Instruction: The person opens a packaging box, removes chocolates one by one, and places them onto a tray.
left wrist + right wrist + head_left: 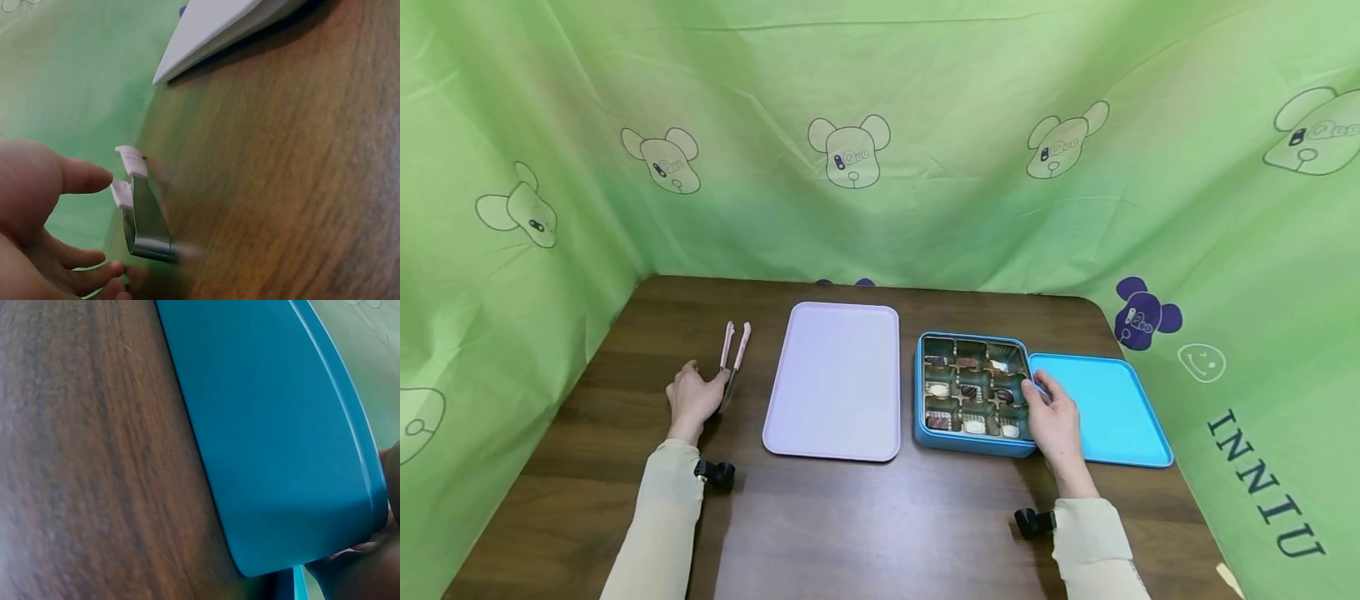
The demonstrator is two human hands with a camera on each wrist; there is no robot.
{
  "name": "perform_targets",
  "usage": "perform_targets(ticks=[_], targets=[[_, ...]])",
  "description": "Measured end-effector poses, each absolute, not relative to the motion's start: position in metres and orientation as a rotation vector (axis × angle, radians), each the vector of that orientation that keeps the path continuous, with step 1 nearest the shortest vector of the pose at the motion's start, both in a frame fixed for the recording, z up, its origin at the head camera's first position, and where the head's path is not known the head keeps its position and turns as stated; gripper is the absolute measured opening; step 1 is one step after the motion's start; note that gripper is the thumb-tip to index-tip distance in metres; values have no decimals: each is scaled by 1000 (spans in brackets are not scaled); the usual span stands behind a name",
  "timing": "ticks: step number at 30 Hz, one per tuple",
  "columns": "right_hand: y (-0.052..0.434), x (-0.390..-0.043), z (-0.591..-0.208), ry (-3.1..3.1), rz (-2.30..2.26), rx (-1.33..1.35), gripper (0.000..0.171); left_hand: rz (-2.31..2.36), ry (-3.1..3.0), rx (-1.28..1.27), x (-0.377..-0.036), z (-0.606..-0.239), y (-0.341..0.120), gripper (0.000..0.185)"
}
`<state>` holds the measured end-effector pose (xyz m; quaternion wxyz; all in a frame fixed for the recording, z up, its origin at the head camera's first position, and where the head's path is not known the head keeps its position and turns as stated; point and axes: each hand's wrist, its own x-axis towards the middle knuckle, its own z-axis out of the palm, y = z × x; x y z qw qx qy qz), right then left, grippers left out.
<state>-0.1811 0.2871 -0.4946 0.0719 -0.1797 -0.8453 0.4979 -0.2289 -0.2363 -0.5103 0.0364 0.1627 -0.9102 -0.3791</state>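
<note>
Nearest the person, on the dark wooden table [865, 517], the left hand [694, 398] lies with fingers relaxed, grasping nothing; its fingertips sit right at the metal tips of the pink-handled tongs [733, 357], though actual contact cannot be made out. To the right, the right hand [1054, 417] rests on the right edge of the blue tin [958, 443], fingers loosely bent over the rim. Inside the tin, chocolates [973, 385] fill dark compartments. Just beside it lies the blue lid [1112, 408]. Between tongs and tin sits a pale lilac tray [838, 379]. Behind everything hangs a green curtain [880, 125].
</note>
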Motion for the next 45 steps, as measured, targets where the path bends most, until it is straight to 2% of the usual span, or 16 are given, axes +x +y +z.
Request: perform_targets(ticks=[11,31,40,45], targets=[[289,-182,-505,-2483,1680,-764,59,-988,-2864,437,-232,-515,-232,51],[293,-196,-502,-2438,1628,-718,48,-952,-2805,385,-236,-523,-228,35],[290,-203,-501,-2458,1620,-687,47,-935,-2813,388,-237,-523,-230,38],[288,-199,-505,-2457,1614,-680,46,-929,-2861,443,-238,-524,-230,50]])
